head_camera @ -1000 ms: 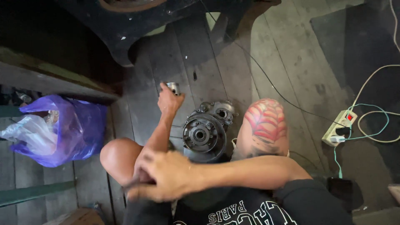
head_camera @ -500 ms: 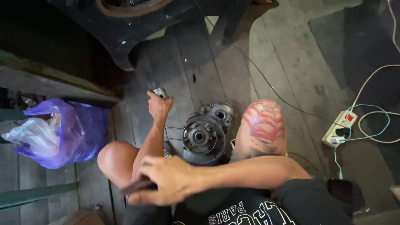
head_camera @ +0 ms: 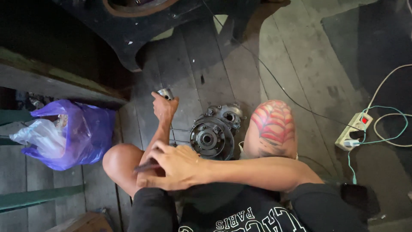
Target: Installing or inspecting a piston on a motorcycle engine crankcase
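Observation:
My left hand (head_camera: 164,107) reaches forward over the dark plank floor and is shut on a small shiny metal cylinder (head_camera: 165,93), held upright at the fingertips. My right hand (head_camera: 174,165) crosses over my left forearm above my left knee (head_camera: 118,161) and grips a thin dark tool (head_camera: 143,166) that points left. Between my knees lies a round grey metal engine part (head_camera: 211,138) with a hub and bolt holes. A second grey metal casing (head_camera: 226,114) sits just behind it. My tattooed right knee (head_camera: 274,126) rises to the right of them.
A purple plastic bag (head_camera: 73,135) with clear plastic inside lies at the left. A large black object (head_camera: 141,30) stands at the top. A white power strip (head_camera: 354,131) with cables sits at the right, and a thin black wire (head_camera: 274,81) crosses the floor.
My left hand has shifted a little to the left with the metal cylinder in it. My right hand has stayed on my left forearm.

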